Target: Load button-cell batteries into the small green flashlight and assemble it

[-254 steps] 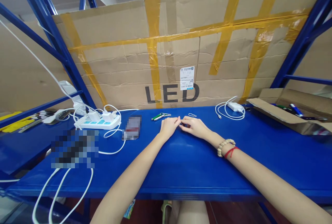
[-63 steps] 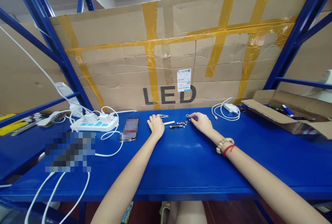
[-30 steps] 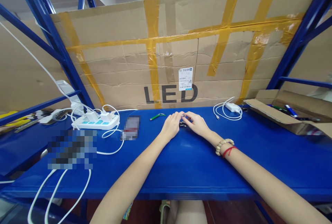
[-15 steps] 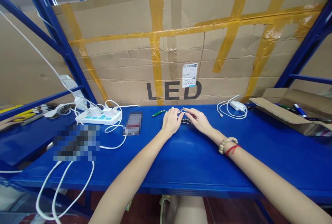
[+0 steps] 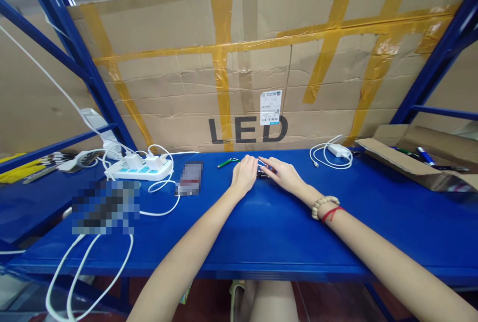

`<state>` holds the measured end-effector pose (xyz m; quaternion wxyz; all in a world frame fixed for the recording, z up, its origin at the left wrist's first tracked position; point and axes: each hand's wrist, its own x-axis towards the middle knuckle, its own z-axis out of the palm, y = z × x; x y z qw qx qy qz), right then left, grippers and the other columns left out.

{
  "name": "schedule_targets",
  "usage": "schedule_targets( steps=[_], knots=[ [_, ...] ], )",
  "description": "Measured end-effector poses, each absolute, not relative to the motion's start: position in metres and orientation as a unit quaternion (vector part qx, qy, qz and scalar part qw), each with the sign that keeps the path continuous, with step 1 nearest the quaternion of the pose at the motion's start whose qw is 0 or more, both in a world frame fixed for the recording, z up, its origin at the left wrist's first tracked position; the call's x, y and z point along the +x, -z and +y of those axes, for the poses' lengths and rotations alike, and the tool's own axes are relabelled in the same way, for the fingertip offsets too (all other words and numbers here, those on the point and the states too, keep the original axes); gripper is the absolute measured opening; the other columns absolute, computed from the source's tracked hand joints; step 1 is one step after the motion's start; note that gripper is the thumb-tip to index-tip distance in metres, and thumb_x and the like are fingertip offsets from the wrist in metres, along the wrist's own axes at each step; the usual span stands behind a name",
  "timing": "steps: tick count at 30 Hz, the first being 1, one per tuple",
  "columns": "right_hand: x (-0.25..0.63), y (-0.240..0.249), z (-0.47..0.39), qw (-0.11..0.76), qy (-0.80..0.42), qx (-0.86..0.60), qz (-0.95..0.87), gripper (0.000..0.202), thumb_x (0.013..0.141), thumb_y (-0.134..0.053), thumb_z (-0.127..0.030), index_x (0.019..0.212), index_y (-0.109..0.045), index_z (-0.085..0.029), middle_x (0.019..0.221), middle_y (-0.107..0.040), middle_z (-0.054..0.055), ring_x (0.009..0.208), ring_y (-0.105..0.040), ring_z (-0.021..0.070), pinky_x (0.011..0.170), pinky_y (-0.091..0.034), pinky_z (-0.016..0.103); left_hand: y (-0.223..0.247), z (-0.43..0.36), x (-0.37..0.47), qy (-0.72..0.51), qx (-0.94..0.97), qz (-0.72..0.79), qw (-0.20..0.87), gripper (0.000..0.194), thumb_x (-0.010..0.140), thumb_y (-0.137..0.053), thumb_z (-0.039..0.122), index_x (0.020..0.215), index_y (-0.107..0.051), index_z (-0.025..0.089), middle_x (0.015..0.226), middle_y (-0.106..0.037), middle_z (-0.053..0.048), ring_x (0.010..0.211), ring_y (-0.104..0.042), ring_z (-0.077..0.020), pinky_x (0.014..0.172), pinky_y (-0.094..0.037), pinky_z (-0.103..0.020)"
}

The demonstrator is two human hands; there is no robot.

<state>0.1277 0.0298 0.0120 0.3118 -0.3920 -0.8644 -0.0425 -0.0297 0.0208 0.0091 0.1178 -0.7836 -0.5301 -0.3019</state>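
Note:
My left hand (image 5: 245,174) is over the blue tabletop with its fingers bent and held together. My right hand (image 5: 284,172) faces it, thumb and index finger closed around a small shiny piece, too small to name. What the left fingers grip is hidden behind that hand. Several small dark objects (image 5: 262,174) lie on the table between the two hands, partly covered. Just left of my left hand lies a slim green stick-shaped item (image 5: 224,163) with a green clip at its end.
At the left are a white power strip (image 5: 159,174) with chargers, a phone-like slab (image 5: 191,176) and looping white cables. A white cable with adapter (image 5: 339,151) lies back right, near an open cardboard box (image 5: 401,170) of pen-like items. A large taped carton (image 5: 179,88) stands behind.
The view has shifted slightly. My hands stay close together, with the fingers making small movements around the small piece, and less of the dark objects shows between them.

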Motion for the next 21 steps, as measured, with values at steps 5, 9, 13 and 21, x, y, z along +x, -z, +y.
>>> schedule_targets(
  steps=[5,9,13,21],
  knots=[
    [0.1295,-0.0118,0.0295,0.302,0.061,-0.372,-0.875,0.033,0.091,-0.037,-0.034,0.114,-0.056,-0.02,0.084,-0.061,0.005,0.071,-0.057,0.0145,0.06,-0.041,0.022,-0.0098,0.0208,-0.031,0.291,-0.795,-0.522,0.106,0.026,0.094,-0.024,0.021,0.081,-0.047,0.018,0.085,-0.053,-0.004,0.08,-0.055,-0.015,0.071,-0.043,-0.024],
    [0.13,-0.0119,0.0292,0.289,0.072,-0.361,-0.884,0.027,0.09,-0.039,-0.032,0.099,-0.061,-0.019,0.077,-0.06,0.004,0.066,-0.055,0.0137,0.056,-0.036,0.021,-0.0106,0.02,-0.0313,0.275,-0.812,-0.507,0.095,0.027,0.094,-0.025,0.022,0.081,-0.048,0.018,0.086,-0.052,-0.003,0.078,-0.056,-0.0144,0.068,-0.044,-0.023],
    [0.13,-0.011,0.0301,0.283,0.074,-0.353,-0.888,0.026,0.088,-0.04,-0.03,0.081,-0.061,-0.017,0.068,-0.059,0.003,0.06,-0.052,0.0129,0.054,-0.034,0.022,-0.0115,0.0193,-0.0313,0.267,-0.823,-0.495,0.082,0.026,0.095,-0.025,0.022,0.084,-0.048,0.018,0.087,-0.051,-0.003,0.079,-0.056,-0.014,0.068,-0.044,-0.022],
    [0.1308,-0.0086,0.0322,0.29,0.095,-0.348,-0.886,0.028,0.089,-0.038,-0.03,0.075,-0.059,-0.017,0.064,-0.057,0.003,0.058,-0.051,0.0126,0.053,-0.032,0.022,-0.0123,0.0187,-0.0314,0.277,-0.832,-0.477,0.06,0.026,0.094,-0.025,0.022,0.084,-0.048,0.019,0.086,-0.049,-0.002,0.077,-0.055,-0.0134,0.069,-0.045,-0.022]
  ],
)
